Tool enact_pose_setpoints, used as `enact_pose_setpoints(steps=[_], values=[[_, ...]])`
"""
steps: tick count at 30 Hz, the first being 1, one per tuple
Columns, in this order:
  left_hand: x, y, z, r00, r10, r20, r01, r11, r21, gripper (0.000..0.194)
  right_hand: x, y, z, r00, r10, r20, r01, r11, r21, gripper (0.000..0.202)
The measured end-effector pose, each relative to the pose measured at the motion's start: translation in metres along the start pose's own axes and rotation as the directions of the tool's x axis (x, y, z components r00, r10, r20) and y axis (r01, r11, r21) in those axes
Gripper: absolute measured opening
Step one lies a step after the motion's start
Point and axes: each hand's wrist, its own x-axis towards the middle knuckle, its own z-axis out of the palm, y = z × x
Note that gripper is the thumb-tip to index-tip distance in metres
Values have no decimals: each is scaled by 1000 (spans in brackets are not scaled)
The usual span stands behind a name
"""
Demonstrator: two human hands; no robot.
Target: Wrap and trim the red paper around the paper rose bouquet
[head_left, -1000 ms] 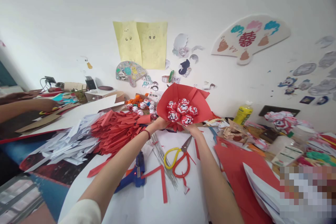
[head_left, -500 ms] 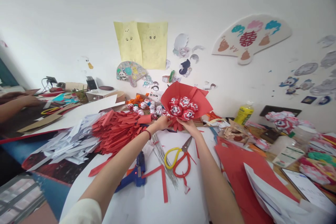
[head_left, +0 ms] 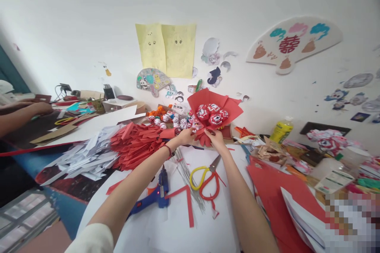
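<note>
Both my hands hold a paper bouquet [head_left: 214, 114] upright at arm's length over the table: red wrapping paper around several red-and-white folded flowers. My left hand [head_left: 185, 136] pinches the bottom of the wrap from the left. My right hand [head_left: 215, 139] grips the same gathered base from the right. Below my wrists lie yellow-handled scissors [head_left: 204, 172], red-handled scissors [head_left: 211, 185] and a bundle of thin metal wires [head_left: 190, 178]. A blue glue gun [head_left: 154, 197] rests near my left forearm.
Piles of folded red paper [head_left: 138, 144] and white paper [head_left: 86, 158] lie at the left. Red sheets [head_left: 276, 189] and craft clutter fill the right, with a yellow bottle [head_left: 282, 130]. Another person's hand [head_left: 40, 107] works at the far left. Loose paper flowers [head_left: 169, 119] sit by the wall.
The bouquet has moved away from me toward the wall and tilted a little. My hands have slid from its sides down to the gathered base.
</note>
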Motion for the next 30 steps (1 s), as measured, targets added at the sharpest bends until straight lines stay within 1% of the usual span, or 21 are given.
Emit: enact_pose_setpoints(steps=[2,5,8,10,12,13,15,17,21,24,27,30], values=[[-1,5,-12,999,12,-38,-14,999,-43,37,2,-10,-4,999,25,-20,-24,999,31,44],[-8,15,-36,993,47,-112,-59,993,-102,36,3,-31,-10,996,85,-17,-83,994,76,45],[-22,27,-65,978,88,-191,-116,983,-139,35,0,-58,-17,990,144,10,-144,979,143,43],[-34,35,-81,967,120,-223,-155,976,-150,35,-3,-74,-20,975,214,53,-220,949,226,41],[-45,40,-94,957,168,-238,-210,964,-162,35,-5,-85,-21,965,251,79,-263,929,259,40],[-49,42,-98,953,184,-241,-226,960,-163,35,-6,-88,-21,965,251,76,-262,928,265,39],[-55,44,-102,948,200,-249,-241,959,-150,35,-6,-92,-21,972,227,56,-234,933,274,38],[-58,43,-102,943,206,-262,-246,961,-127,33,-6,-92,-20,977,203,60,-212,935,285,39],[-59,40,-96,931,234,-279,-271,957,-100,32,-6,-91,-21,981,187,48,-192,951,240,42],[-57,39,-91,934,234,-271,-263,962,-76,33,-7,-91,-22,988,155,27,-157,969,192,43],[-51,39,-87,943,234,-237,-248,968,-32,35,-6,-93,-19,996,80,31,-84,981,177,44],[-42,39,-83,954,260,-147,-254,965,55,38,-6,-91,-16,998,37,40,-42,991,124,46]])
